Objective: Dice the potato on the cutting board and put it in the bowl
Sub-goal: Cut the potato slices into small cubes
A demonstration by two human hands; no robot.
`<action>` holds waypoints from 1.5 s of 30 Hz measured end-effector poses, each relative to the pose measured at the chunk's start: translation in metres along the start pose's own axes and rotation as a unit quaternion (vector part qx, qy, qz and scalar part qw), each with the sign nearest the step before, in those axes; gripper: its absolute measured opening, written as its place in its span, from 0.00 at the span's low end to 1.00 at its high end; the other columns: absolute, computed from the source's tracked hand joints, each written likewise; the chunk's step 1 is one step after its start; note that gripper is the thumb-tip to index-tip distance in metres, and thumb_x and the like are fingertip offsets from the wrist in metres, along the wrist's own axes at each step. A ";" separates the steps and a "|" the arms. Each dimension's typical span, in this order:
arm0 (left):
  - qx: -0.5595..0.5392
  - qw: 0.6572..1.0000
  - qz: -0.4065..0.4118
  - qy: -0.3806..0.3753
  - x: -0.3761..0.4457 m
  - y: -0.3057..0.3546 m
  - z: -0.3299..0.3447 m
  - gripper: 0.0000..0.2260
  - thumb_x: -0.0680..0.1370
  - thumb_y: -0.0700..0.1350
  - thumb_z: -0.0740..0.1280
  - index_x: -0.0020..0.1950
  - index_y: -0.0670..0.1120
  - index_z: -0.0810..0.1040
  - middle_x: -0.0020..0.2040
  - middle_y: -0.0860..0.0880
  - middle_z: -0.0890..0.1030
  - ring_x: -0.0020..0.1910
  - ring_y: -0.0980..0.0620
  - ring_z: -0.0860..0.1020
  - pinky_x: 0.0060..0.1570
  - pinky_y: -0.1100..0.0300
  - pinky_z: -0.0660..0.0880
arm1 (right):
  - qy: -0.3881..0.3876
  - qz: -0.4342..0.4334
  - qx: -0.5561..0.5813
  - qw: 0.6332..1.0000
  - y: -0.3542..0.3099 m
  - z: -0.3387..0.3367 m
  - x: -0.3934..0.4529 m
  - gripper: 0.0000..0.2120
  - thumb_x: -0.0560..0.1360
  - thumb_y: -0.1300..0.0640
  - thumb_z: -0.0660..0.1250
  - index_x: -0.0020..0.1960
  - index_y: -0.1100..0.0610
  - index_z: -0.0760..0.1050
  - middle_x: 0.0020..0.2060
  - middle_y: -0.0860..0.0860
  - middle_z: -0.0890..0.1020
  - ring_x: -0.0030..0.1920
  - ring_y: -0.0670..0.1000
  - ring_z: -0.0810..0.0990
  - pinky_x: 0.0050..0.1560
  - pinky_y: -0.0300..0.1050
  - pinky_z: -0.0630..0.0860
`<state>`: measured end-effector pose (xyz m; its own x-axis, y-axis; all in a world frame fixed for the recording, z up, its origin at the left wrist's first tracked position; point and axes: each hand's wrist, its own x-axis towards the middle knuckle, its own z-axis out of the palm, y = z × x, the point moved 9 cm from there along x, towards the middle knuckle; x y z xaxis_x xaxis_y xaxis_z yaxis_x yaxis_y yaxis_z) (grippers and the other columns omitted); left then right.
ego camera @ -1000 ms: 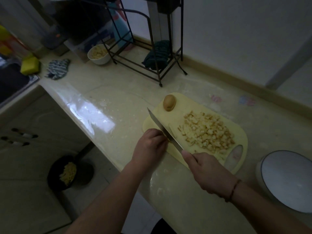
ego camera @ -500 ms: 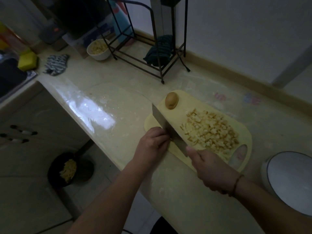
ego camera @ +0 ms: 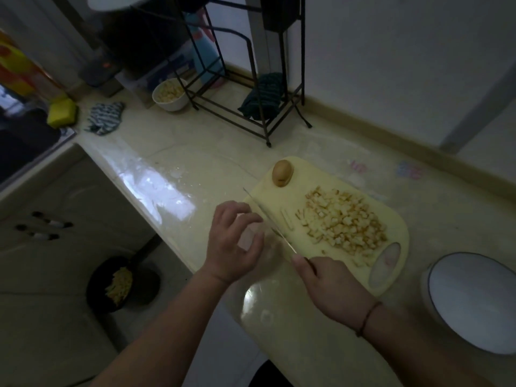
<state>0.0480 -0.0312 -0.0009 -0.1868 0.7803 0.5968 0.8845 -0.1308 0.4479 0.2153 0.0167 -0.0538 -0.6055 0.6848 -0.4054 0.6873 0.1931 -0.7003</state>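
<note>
Head view: right hand (ego camera: pixel 332 289) grips knife (ego camera: pixel 268 222), edge down on cutting board (ego camera: pixel 396 227) to scrape; left hand (ego camera: pixel 234 247) spread, empty, at board's left edge; potato cubes (ego camera: pixel 343 222) piled mid-board for scooping.

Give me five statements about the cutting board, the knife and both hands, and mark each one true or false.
1. The right hand grips the knife by its handle. True.
2. The left hand holds a whole potato. False: its fingers are spread and relaxed beside the blade, holding nothing that can be seen.
3. A heap of diced potato lies on the yellow cutting board. True.
4. The cutting board carries only diced pieces. False: an uncut brown potato piece sits at its far corner.
5. The small bowl by the wire rack is empty. False: it holds pale yellow pieces.
</note>
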 end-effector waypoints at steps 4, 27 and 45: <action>0.050 0.986 0.055 -0.150 0.025 0.012 0.014 0.14 0.76 0.54 0.66 0.49 0.45 0.82 0.49 0.48 0.79 0.52 0.44 0.76 0.62 0.42 0.67 | 0.013 -0.001 0.000 1.000 -0.005 0.000 -0.003 0.26 0.80 0.40 0.53 0.29 0.54 0.67 0.26 0.47 0.72 0.28 0.43 0.69 0.31 0.39 0.63; 0.135 0.866 -0.044 -0.479 0.050 0.002 0.049 0.38 0.74 0.72 0.41 0.55 0.52 0.83 0.55 0.55 0.82 0.61 0.54 0.75 0.75 0.42 0.54 | 0.005 -0.036 -0.023 0.999 -0.018 0.003 -0.030 0.26 0.79 0.36 0.52 0.30 0.52 0.65 0.34 0.52 0.80 0.40 0.53 0.79 0.42 0.49 0.74; 0.175 0.856 0.175 -0.455 0.013 -0.033 0.096 0.35 0.77 0.72 0.53 0.80 0.58 0.52 0.78 0.47 0.62 0.61 0.46 0.74 0.55 0.51 0.73 | -0.010 0.186 0.266 0.946 0.044 -0.024 -0.043 0.28 0.73 0.28 0.52 0.33 0.53 0.63 0.22 0.48 0.64 0.20 0.49 0.60 0.26 0.38 0.57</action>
<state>0.0571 0.0418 -0.0723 0.3844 0.9050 -0.1820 0.9220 -0.3862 0.0268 0.2812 0.0126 -0.0530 -0.3738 0.6209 -0.6890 0.5582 -0.4426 -0.7018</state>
